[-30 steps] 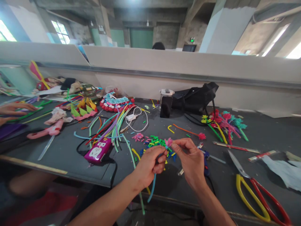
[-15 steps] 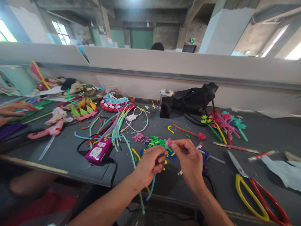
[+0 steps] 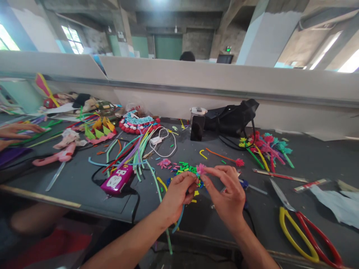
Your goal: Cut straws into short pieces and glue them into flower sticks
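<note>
My left hand (image 3: 182,192) pinches the top of a blue pipe-cleaner-like stem (image 3: 178,221), whose free end hangs below the fist. A pink flower head (image 3: 201,169) sits at the stem's top, just above my left fingertips. Close on its right side is my right hand (image 3: 226,188), thumb and forefinger apart; the forefinger tip is at the petals, and I cannot tell whether it touches. Beneath both hands lies a pile of short green, blue and yellow pieces (image 3: 187,167). Beside it are a loose pink flower (image 3: 164,163) and an orange-stemmed flower (image 3: 239,162).
Large scissors (image 3: 291,215) with yellow and red handles lie at right. Finished-looking flowers (image 3: 269,147) are bunched behind them. A purple device (image 3: 117,181), a bundle of long stems (image 3: 137,149) and a pink glue gun (image 3: 60,155) are leftward. A phone (image 3: 197,128) leans upright; another person's hand (image 3: 21,130) works far left.
My right thumb and forefinger have spread from a pinch at the pink flower, showing more of its petals. My left hand keeps its hold, and the hanging stem end has swung slightly left.
</note>
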Motion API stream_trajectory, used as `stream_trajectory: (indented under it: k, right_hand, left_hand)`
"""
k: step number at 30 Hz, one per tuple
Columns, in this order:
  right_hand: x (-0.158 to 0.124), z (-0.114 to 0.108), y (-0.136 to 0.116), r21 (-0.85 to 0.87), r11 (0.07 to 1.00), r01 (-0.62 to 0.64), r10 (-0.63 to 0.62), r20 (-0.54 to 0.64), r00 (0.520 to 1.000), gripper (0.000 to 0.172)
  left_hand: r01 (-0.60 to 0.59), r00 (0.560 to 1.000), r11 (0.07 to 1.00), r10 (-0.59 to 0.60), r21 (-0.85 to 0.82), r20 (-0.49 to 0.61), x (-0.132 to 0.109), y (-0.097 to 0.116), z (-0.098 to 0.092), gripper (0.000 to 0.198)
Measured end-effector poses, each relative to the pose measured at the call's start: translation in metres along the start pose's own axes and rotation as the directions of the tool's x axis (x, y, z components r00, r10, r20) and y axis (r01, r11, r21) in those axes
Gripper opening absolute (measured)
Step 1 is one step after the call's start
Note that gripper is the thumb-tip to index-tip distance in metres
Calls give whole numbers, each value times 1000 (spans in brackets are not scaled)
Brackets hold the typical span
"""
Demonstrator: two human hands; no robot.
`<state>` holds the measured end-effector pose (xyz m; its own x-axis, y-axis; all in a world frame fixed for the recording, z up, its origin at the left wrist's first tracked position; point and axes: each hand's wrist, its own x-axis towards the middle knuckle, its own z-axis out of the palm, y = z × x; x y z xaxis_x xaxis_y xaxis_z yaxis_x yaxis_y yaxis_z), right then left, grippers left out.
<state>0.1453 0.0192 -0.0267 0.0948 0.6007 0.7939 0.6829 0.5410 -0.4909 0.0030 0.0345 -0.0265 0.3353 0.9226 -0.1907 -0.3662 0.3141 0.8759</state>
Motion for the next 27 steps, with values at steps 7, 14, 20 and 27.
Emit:
stream_trajectory:
  k: [7, 14, 20, 27]
  right_hand:
    - [1, 1, -1, -72, 996, 46, -46, 2, 999, 5]
    - [2, 1, -1, -15, 1000, -14, 14, -7, 1000, 5]
    - [1, 0, 0, 7, 999, -48, 48, -9, 999, 6]
    - [1, -1, 0, -38, 998, -46, 46, -6, 999, 8]
  left_hand:
    - [3, 1000, 999, -3, 40, 6, -1, 1, 2, 22]
    - [14, 1000, 999, -15, 36, 25, -1, 1, 0, 22]
    - [16, 999, 1000, -17, 24, 41, -1, 1, 0, 20]
    - [43, 998, 999, -43, 9, 50, -1, 4, 1, 20]
